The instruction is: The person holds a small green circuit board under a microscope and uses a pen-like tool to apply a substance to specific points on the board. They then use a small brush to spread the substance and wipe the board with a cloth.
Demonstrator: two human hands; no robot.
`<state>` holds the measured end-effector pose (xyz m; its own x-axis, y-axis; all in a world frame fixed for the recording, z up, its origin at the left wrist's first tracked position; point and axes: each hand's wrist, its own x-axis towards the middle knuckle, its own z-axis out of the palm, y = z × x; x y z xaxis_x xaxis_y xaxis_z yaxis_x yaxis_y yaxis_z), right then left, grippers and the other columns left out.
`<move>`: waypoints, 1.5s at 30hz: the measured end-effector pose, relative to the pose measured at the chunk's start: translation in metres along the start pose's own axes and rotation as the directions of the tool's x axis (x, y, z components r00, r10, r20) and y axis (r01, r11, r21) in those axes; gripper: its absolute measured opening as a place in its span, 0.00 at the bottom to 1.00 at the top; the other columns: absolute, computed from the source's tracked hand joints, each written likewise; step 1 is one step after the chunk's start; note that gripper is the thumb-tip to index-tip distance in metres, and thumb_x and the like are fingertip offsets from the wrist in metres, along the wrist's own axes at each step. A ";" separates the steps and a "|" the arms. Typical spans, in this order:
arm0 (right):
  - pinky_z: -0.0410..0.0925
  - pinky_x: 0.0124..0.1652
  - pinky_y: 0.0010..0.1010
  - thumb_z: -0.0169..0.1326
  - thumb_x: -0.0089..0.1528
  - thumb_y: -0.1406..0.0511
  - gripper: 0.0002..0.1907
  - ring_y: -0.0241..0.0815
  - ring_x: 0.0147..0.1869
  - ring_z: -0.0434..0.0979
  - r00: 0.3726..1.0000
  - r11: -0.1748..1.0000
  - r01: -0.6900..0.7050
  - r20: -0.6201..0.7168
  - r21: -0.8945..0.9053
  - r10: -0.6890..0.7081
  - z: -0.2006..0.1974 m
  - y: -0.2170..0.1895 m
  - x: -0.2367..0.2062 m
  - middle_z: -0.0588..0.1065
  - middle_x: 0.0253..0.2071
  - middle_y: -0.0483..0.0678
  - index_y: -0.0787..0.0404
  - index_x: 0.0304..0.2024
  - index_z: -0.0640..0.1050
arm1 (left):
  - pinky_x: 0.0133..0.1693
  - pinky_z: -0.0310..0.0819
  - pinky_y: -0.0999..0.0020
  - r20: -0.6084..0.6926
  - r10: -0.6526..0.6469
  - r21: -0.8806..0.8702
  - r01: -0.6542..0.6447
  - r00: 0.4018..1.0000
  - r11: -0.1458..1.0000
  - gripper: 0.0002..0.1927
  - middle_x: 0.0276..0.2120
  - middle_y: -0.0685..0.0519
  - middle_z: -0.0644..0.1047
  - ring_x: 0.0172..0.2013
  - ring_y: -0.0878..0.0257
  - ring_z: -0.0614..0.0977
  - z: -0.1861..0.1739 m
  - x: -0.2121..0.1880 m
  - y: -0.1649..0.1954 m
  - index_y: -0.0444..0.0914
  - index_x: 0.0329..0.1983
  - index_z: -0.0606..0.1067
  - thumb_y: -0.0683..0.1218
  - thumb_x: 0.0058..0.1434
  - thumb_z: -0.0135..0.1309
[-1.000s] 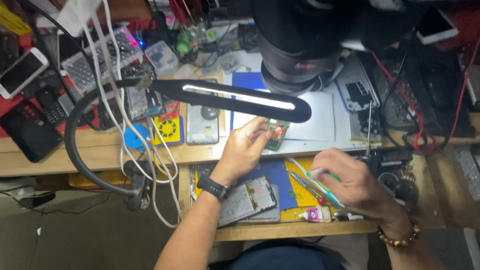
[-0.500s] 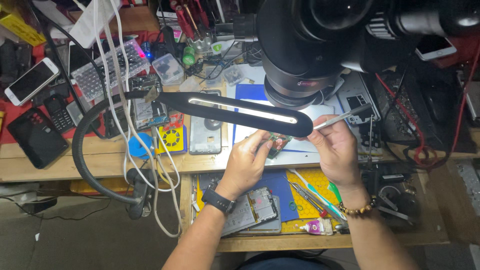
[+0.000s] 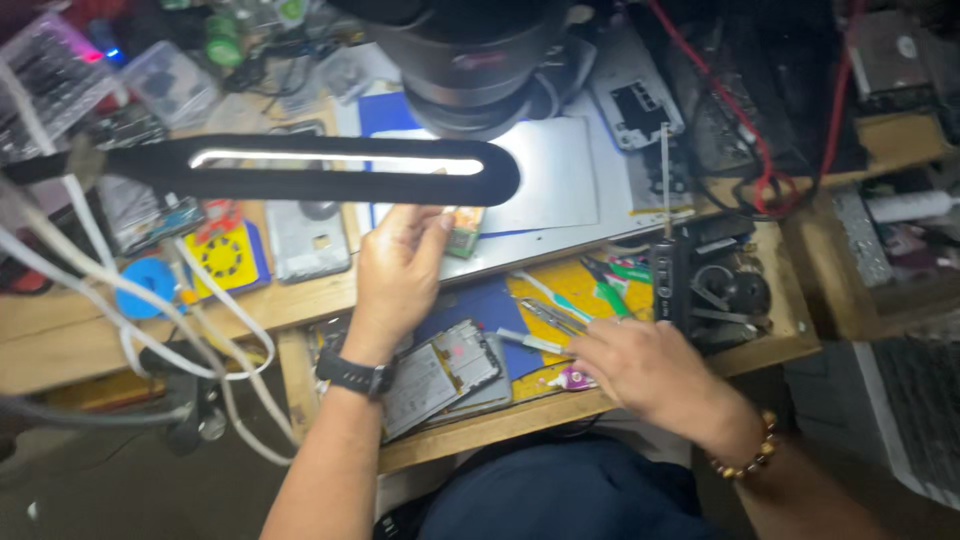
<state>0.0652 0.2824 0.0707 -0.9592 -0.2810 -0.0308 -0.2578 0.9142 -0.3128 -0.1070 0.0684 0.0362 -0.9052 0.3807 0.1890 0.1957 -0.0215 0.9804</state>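
Seen from the head camera, looking down on a crowded wooden counter [image 3: 90, 330]. Left hand [image 3: 400, 265], a black watch [image 3: 352, 374] on its wrist, pinching a small green circuit board [image 3: 466, 231] between thumb and fingertips at the near edge of a grey work mat [image 3: 560, 180]. Right hand [image 3: 640, 365], with a bead bracelet [image 3: 748, 452] at the wrist, lying low over a pull-out tray [image 3: 540, 410], fingers curled beside a pair of tweezers [image 3: 552, 317]; cannot tell whether gripping anything. Directly above the board, a black bar lamp [image 3: 300, 170] with a lit strip, crossing the view and hiding part of the mat. Higher up, a dark microscope head [image 3: 470, 60] blocking the middle of the mat. In the tray, an opened phone [image 3: 440, 375] just beside the left forearm. Left of the board, a phone back cover [image 3: 305, 240], a yellow pad [image 3: 222, 255] and a blue tape roll [image 3: 150, 288]. White cables [image 3: 200, 330] hanging over the counter's left edge; red wires [image 3: 760, 150] looping at the right.
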 end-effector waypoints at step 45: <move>0.77 0.32 0.26 0.56 0.60 0.70 0.28 0.35 0.33 0.80 0.817 0.339 -0.299 0.056 0.892 0.574 -0.018 0.125 -0.218 0.82 0.36 0.51 0.70 0.64 0.70 | 0.49 0.74 0.74 -0.048 -0.104 0.039 0.106 0.993 0.994 0.14 0.47 0.47 0.81 0.45 0.66 0.81 0.045 0.002 0.000 0.27 0.59 0.75 0.36 0.71 0.55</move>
<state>0.2397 0.4627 0.0554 -0.9249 0.2792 -0.2581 0.3035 0.1331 -0.9435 -0.0918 0.1111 0.0340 -0.9376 0.3362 0.0887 0.1136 0.0551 0.9920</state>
